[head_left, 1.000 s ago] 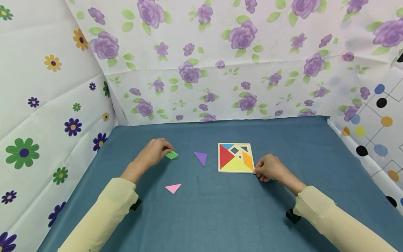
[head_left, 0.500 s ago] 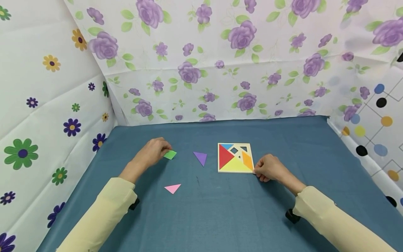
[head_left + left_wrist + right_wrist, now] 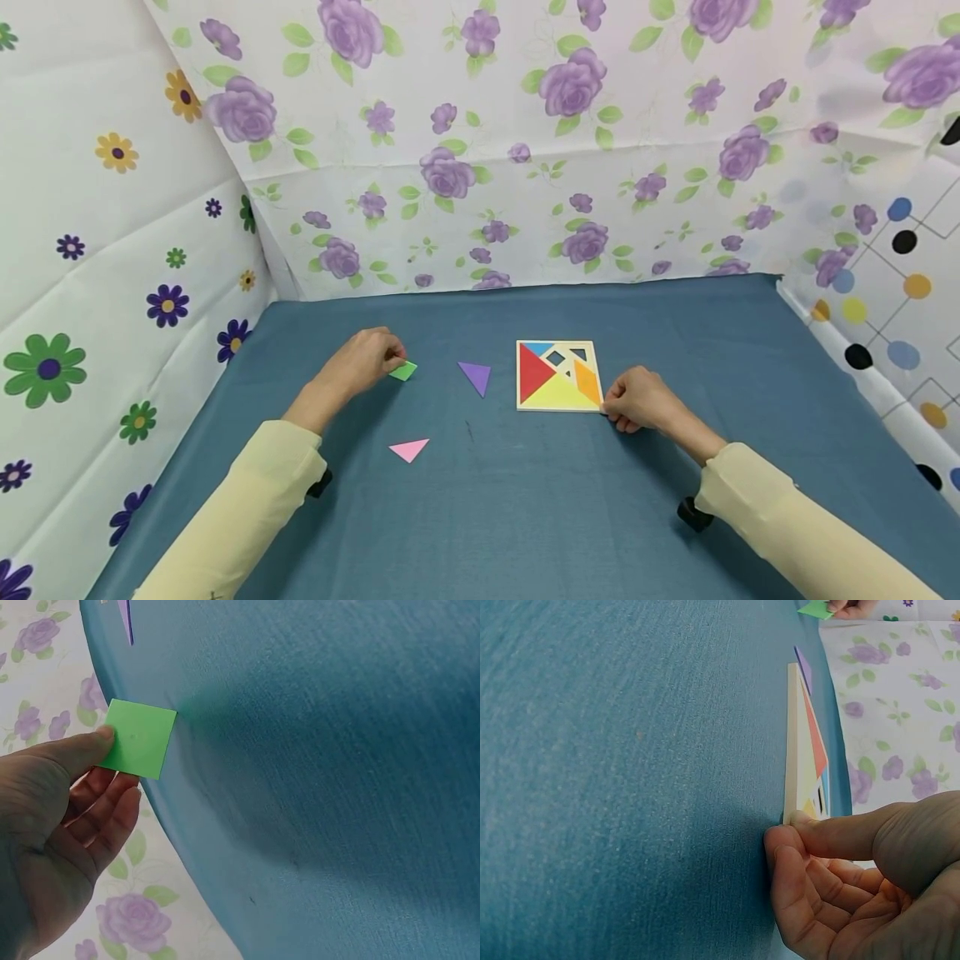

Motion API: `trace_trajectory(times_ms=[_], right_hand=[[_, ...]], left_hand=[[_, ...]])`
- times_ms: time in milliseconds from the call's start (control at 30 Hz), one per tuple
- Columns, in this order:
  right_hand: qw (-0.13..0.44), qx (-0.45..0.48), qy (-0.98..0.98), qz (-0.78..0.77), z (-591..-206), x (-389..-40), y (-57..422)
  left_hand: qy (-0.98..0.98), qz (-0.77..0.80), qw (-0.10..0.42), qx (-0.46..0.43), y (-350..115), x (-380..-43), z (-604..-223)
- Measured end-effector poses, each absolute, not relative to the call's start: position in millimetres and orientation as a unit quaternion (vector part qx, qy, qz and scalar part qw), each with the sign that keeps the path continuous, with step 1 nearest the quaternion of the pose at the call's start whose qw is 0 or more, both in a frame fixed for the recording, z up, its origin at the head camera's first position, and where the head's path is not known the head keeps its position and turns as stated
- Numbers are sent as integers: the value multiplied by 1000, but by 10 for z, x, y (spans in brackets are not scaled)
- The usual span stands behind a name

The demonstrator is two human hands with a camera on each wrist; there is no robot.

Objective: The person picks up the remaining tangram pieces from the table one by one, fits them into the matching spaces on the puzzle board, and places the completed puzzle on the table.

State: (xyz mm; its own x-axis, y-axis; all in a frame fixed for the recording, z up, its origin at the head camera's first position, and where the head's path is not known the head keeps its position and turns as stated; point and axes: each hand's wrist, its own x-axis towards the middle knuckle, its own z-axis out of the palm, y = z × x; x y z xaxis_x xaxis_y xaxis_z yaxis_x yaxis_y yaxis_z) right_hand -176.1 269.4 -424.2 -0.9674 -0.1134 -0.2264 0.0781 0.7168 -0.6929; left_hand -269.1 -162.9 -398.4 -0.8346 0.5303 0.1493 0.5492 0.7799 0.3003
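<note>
My left hand (image 3: 366, 363) pinches a green square tangram piece (image 3: 140, 739) by one corner, thumb on its face and fingers behind, held above the cloth. At the near right corner of a square wooden tangram tray (image 3: 558, 408), my right hand (image 3: 640, 400) pinches the edge between thumb and forefinger. Red, yellow, blue and orange pieces fill part of the tray; three cut-outs in its upper right show the dark cloth through them. Between the left hand and the tray lies a purple triangle (image 3: 476, 377). A pink triangle (image 3: 408, 450) is nearer to me, below the left hand.
Blue-grey cloth (image 3: 525, 517) covers the table. A white sheet with purple roses (image 3: 446, 173) hangs behind its far edge, and patterned sheets (image 3: 45, 370) enclose the left and right sides. Dark wrist cameras (image 3: 695, 514) show beneath both sleeves.
The green square and left hand have shifted very slightly left. The right hand stays at the tray's corner, and the whole head view has drifted a little.
</note>
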Motion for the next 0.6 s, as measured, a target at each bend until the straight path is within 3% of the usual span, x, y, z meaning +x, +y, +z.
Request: trace_trajectory(times_ms=[600], right_hand=[[128,-3,919,-373,-4240,-1788,2701]], left_hand=[[-928,-184,54,-320,-1475,-2743,-3867]])
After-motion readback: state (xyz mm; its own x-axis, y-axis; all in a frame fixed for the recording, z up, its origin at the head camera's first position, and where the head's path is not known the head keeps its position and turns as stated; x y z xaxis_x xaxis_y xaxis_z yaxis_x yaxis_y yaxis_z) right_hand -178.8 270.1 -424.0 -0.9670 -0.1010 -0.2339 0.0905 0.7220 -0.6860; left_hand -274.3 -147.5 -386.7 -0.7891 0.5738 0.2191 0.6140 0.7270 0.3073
